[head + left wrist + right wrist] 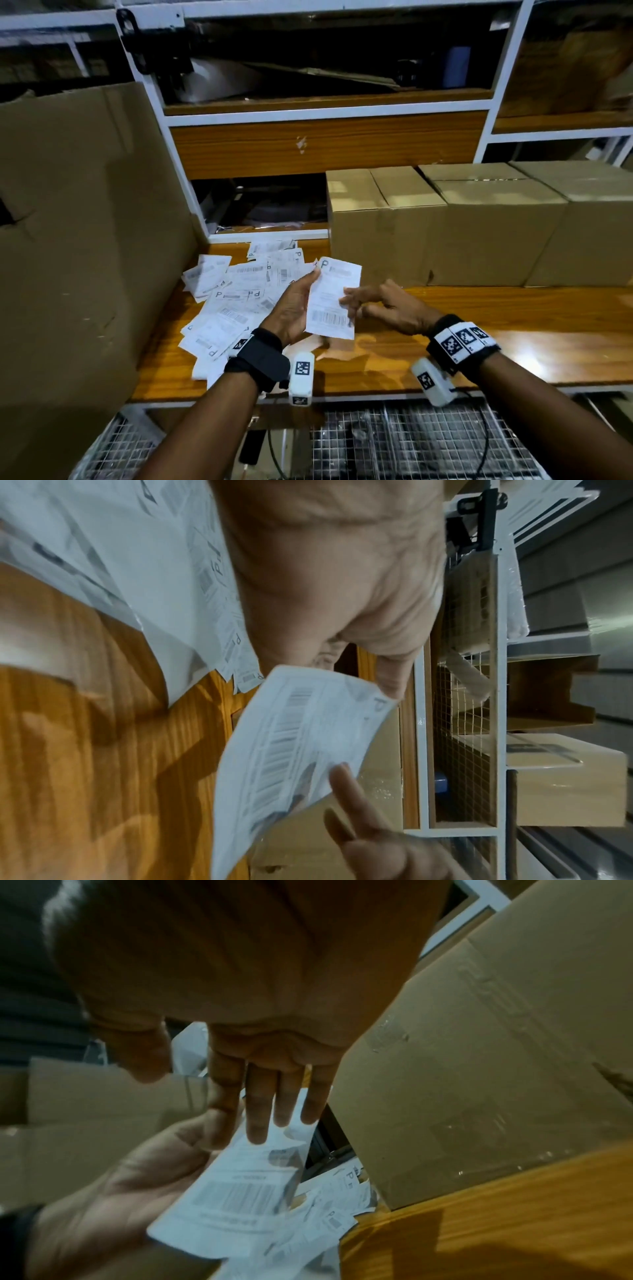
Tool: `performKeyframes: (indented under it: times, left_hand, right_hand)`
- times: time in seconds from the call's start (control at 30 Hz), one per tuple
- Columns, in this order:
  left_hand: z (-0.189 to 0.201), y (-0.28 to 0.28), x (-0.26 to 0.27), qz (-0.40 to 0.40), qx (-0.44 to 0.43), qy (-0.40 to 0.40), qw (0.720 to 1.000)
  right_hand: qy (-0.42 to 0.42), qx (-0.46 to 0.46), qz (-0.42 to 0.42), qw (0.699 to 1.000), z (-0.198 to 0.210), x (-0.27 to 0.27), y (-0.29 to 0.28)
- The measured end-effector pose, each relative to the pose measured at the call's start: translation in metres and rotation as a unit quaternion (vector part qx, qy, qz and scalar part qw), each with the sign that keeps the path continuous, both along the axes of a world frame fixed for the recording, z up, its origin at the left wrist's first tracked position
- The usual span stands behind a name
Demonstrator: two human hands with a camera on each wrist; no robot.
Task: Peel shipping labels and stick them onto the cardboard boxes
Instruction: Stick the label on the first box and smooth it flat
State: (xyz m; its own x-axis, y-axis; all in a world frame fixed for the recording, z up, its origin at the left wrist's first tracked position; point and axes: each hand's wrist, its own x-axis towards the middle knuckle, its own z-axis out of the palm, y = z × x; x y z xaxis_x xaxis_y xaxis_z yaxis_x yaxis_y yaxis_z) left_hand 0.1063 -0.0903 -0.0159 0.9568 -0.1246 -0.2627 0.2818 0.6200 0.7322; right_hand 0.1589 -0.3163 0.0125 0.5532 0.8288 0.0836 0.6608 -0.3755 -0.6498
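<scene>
Three cardboard boxes stand beside scattered labels.

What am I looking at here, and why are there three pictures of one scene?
There is no machine here, just a person's two bare hands wearing cameras. The wide picture comes from a camera on the head, looking down. The other two come from the white wrist cameras, which look along the fingers, so those views appear tilted and very close.

On the wooden table lie a loose pile of labels and, at the right, a row of closed boxes. A large cardboard piece stands at the left.

The left hand holds one label above the table. The right hand reaches in, and its fingers touch the label's edge, probably to start peeling.
</scene>
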Motion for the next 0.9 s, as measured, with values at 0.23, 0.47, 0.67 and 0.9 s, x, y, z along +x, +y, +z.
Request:
performKeyframes:
  times: [0.23,0.47,0.67,0.9]
  left_hand:
    - [-0.003,0.006,0.006,0.072,0.027,-0.039,0.996]
    - [0.003,0.002,0.009,0.066,0.062,-0.064,0.994]
    - [0.004,0.007,0.008,0.057,0.096,-0.072,0.991]
    - [0.014,0.006,0.025,0.144,0.324,-0.149,0.923]
  right_hand:
    - [-0.006,0.203,-0.248,0.947,-0.008,0.025,0.007]
    - [0.171,0.326,-0.25,0.895,-0.004,0.033,0.032]
    - [0.141,0.348,-0.254,0.891,-0.001,0.032,0.032]
    - [0.123,0.351,-0.278,0.886,0.003,0.033,0.024]
